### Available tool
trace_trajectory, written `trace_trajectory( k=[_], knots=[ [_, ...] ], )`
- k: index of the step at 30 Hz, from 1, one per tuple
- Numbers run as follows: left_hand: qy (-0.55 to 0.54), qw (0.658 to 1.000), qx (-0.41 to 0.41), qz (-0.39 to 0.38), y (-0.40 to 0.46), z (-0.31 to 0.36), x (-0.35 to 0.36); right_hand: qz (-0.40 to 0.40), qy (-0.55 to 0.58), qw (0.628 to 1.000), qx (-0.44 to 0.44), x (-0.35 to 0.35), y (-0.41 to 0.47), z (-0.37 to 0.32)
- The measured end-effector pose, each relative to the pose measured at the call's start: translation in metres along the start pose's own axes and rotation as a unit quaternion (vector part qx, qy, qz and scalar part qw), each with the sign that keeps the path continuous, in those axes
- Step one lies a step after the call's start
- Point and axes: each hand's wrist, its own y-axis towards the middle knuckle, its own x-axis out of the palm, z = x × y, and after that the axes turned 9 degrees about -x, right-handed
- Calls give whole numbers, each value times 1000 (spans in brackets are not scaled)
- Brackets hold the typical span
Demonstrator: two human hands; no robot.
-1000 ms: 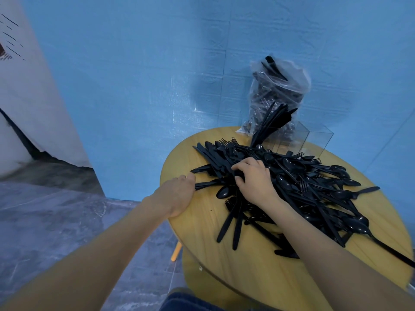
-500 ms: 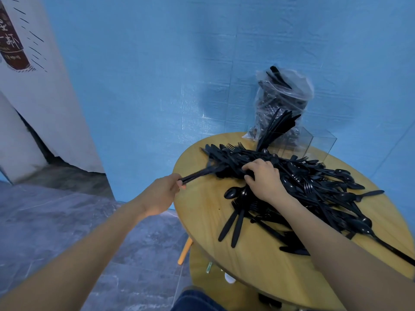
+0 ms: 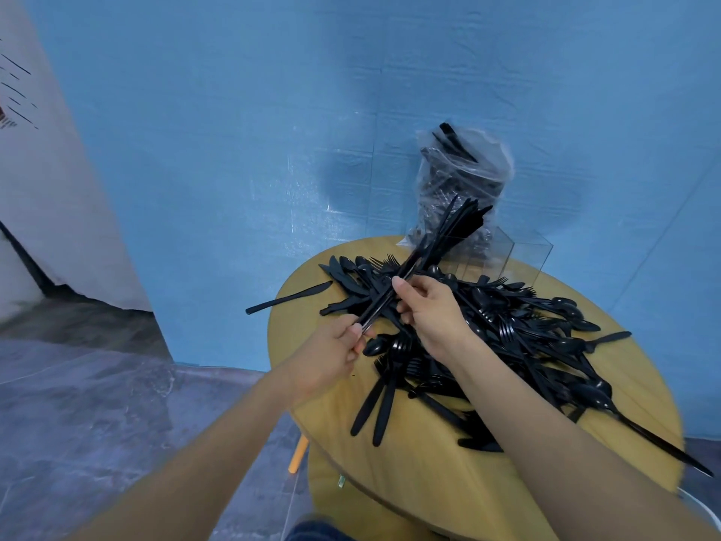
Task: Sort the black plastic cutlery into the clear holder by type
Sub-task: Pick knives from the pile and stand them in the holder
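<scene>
Blue wall behind; round yellow worktop (image 3: 409, 454) below. Left hand (image 3: 331, 355) is clamped on the near ends of a knife bundle (image 3: 394, 296). Right hand (image 3: 429, 306), just beyond, is pinched round the bundle's middle. Loose cutlery pile (image 3: 507, 329) is spread right of both hands; clear holder (image 3: 519, 253) stands beyond it, part filled, before a bagged stock (image 3: 464, 177). Pieces judged light, stiff, slick; best gripped by the handles, bunched tight.

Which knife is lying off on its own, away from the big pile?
Start at the round yellow table and find its far-left edge. One black knife lies there alone, its handle overhanging the rim, clear of the heaped cutlery pile.
</scene>
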Motion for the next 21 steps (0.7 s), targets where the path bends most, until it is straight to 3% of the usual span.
trace_trajectory(
  k=[4,9,21],
  knots=[
    [-21,999,-13,-33,0,3,8,16,79,997,18,2,4,-4],
    [-27,997,-38,-61,0,10,2,18,95,995,2,4,5,-8],
    [-40,999,26,20,3,22,2,-33,36,998,-39,16,-3,-9]
  ],
)
